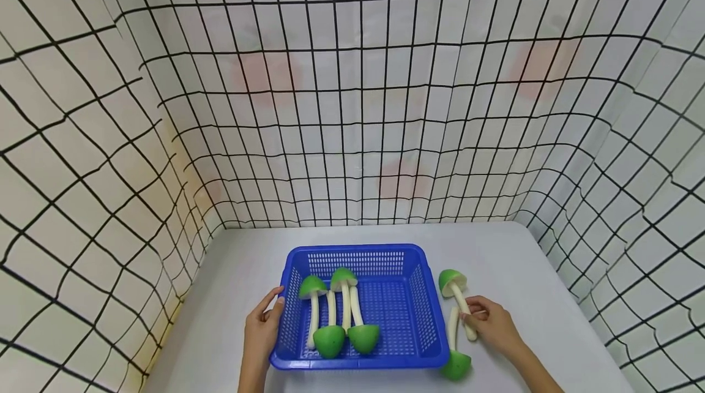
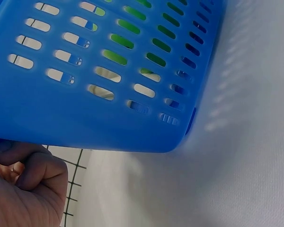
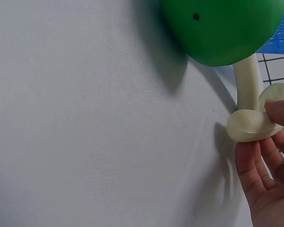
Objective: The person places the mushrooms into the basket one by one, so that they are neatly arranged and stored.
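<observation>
While left grip clasps basket, right grip pinches mushroom's stem

Lighting's bright and even on my end, soft shadows under everything. Head view bends hard at the edges; the left wrist view is blurry beyond my left hand.

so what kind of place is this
Probably a staged recording booth, not a kitchen: grid-patterned cloth walls enclose a plain white table bearing only a blue basket and green toy mushrooms.
</observation>
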A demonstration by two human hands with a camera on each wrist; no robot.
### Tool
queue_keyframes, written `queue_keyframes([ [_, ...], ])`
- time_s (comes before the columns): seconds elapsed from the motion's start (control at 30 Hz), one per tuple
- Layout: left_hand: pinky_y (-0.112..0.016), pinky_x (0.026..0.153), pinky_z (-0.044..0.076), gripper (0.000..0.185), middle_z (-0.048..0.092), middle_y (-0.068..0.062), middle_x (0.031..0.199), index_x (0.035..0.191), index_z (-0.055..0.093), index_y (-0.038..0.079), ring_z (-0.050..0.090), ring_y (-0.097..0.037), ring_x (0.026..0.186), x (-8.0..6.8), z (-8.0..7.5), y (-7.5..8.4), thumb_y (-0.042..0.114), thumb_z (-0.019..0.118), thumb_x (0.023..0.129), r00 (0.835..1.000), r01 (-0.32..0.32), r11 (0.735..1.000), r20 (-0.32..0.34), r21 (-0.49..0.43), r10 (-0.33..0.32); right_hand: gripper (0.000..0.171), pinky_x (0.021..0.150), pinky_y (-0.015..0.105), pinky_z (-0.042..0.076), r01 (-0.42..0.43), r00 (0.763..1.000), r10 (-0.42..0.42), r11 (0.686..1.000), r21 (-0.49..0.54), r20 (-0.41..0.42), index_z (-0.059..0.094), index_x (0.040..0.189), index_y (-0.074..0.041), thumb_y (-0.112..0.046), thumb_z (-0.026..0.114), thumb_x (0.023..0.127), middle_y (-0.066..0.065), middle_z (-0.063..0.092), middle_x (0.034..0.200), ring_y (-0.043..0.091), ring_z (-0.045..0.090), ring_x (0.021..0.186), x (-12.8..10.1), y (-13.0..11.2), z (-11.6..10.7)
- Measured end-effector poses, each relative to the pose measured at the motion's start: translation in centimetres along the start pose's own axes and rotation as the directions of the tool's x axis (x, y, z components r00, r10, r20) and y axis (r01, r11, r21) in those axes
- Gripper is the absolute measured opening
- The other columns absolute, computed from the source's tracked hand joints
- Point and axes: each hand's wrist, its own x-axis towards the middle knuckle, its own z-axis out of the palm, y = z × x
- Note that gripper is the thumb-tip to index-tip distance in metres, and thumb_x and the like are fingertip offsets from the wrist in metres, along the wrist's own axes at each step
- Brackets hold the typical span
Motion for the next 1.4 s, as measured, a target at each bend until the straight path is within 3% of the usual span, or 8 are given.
queue_keyframes([
  [0.37,-0.025,0.050,0.044,0.045,0.048,0.004,0.062,0.143,0.063,0.017,0.049,-0.011,0.057,-0.1,0.2,-0.3,0.039,0.063,0.103,1.000,0.006,1.000,0.001,0.013,-0.006,0.045,0.067,0.025,0.057,-0.038,0.999,0.039,0.994,0.105,-0.010,0.064,0.129,0.000,-0.020,0.079,0.091,0.012,0.071,0.110,0.003,0.068,0.082,-1.1,-0.8,-0.5],
  [0.67,-0.026,0.051,0.045,0.048,0.050,0.003,0.064,0.143,0.062,0.018,0.051,-0.012,0.059,0.0,0.1,-0.1,0.041,0.065,0.102,1.000,0.005,1.000,0.014,0.004,-0.005,0.043,0.065,0.027,0.058,0.039,0.999,-0.034,0.987,0.158,-0.033,0.063,0.128,0.003,-0.019,0.077,0.093,0.017,0.072,0.111,0.003,0.068,0.080,-1.7,-2.6,-0.7],
  [0.93,-0.026,0.052,0.047,0.049,0.055,0.001,0.068,0.145,0.061,0.017,0.053,-0.013,0.061,-0.1,0.0,-0.1,0.040,0.064,0.102,1.000,0.013,1.000,0.009,0.007,-0.013,0.045,0.067,0.029,0.059,0.037,0.999,-0.035,0.979,0.202,-0.015,0.062,0.131,0.000,-0.021,0.076,0.094,0.016,0.071,0.115,0.003,0.069,0.083,-1.3,-3.6,-0.5],
  [1.4,-0.026,0.053,0.048,0.049,0.058,0.000,0.068,0.145,0.061,0.016,0.055,-0.014,0.062,0.0,0.1,-0.1,0.040,0.064,0.102,1.000,0.001,1.000,0.004,0.005,-0.001,0.044,0.070,0.031,0.060,0.108,0.994,-0.105,0.962,0.252,-0.027,0.061,0.133,-0.003,-0.021,0.074,0.096,0.016,0.070,0.115,0.005,0.069,0.084,-0.9,-6.4,-0.9],
])
